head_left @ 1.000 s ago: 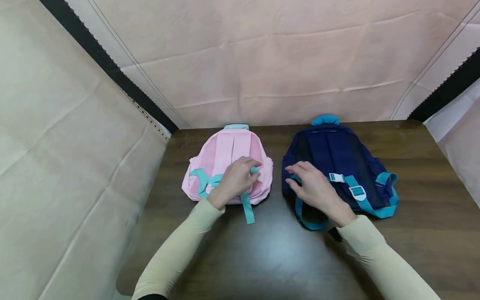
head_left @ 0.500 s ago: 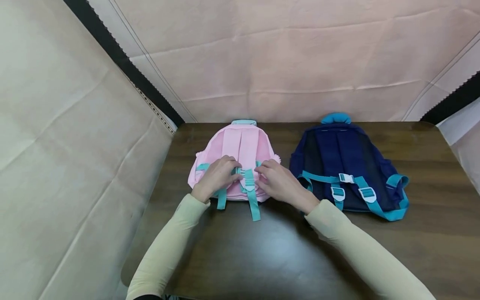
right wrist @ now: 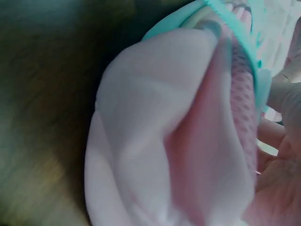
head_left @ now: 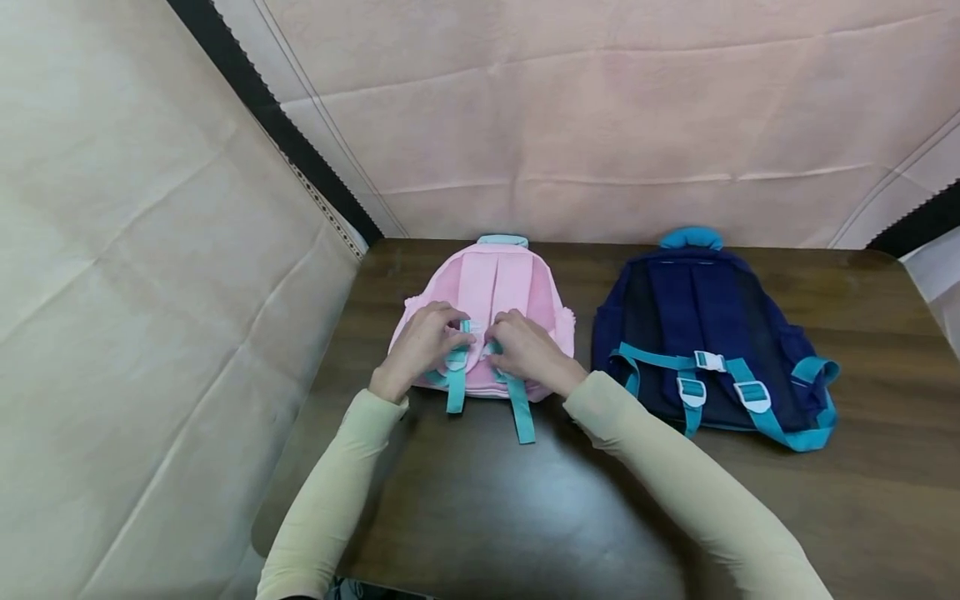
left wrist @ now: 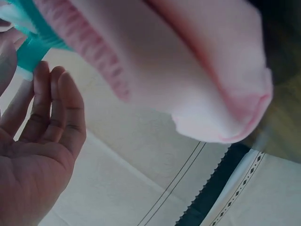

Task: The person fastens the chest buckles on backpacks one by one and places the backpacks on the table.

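Where the pink backpack (head_left: 482, 287) lies near frame centre, we see the left hand (head_left: 422, 343) and right hand (head_left: 531, 352) pinching teal straps (head_left: 456, 385), apparently to steady them.

Matt cloth pink backpack (head_left: 497, 268), smooth plastic white buckle (head_left: 714, 362), glossy wood table (head_left: 465, 517)

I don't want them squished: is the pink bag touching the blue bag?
Apart. The head view shows table between the pink bag and the blue bag.
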`<action>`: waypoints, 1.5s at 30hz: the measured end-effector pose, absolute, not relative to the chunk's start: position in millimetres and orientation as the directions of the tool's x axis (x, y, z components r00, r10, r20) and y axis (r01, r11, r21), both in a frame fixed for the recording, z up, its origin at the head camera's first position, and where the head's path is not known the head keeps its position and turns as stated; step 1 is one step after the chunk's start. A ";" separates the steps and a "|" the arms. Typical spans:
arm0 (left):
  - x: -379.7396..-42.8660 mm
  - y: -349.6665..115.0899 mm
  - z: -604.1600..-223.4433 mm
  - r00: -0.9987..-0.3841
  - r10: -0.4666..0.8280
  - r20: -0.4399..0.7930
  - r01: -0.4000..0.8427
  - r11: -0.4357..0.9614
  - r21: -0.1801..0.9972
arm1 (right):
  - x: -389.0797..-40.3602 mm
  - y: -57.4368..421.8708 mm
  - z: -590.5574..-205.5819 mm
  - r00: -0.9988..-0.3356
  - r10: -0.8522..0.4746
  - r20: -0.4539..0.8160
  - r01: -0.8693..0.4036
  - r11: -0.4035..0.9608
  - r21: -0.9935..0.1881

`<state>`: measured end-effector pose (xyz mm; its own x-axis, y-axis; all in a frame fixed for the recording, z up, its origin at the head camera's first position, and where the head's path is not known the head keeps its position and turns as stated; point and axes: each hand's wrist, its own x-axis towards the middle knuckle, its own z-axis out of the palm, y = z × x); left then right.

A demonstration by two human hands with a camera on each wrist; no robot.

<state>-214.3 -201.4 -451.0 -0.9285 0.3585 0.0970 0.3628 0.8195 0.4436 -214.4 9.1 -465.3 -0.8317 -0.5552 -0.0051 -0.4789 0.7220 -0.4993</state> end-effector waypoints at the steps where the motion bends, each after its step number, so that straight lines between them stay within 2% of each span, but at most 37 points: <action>1: -214.1 -201.5 -451.8 -0.930 0.356 0.096 0.359 0.812 0.460 | -215.1 8.4 -466.3 -0.833 -0.553 -0.018 -0.473 0.728 -0.496; 15: -211.1 -207.2 -450.4 -0.944 0.318 0.094 0.318 0.787 0.529 | -215.3 32.5 -467.7 -0.820 -0.573 0.001 -0.499 0.713 -0.492; 27: -212.3 -201.9 -453.4 -0.930 0.341 0.134 0.359 0.777 0.516 | -219.2 51.4 -467.8 -0.822 -0.545 0.167 -0.535 0.636 -0.556; 34: -211.7 -195.4 -454.9 -0.930 0.352 0.103 0.351 0.773 0.528 | -218.7 52.5 -472.8 -0.821 -0.534 0.202 -0.540 0.614 -0.575; 45: -211.4 -187.0 -456.3 -0.918 0.385 0.097 0.383 0.792 0.476 | -216.7 51.4 -475.4 -0.817 -0.536 0.211 -0.546 0.604 -0.581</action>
<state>-211.4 -187.0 -456.3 -0.9177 0.3851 0.0971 0.3827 0.7919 0.4759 -216.7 51.4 -475.4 -0.8174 -0.5358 0.2114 -0.5460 0.6038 -0.5809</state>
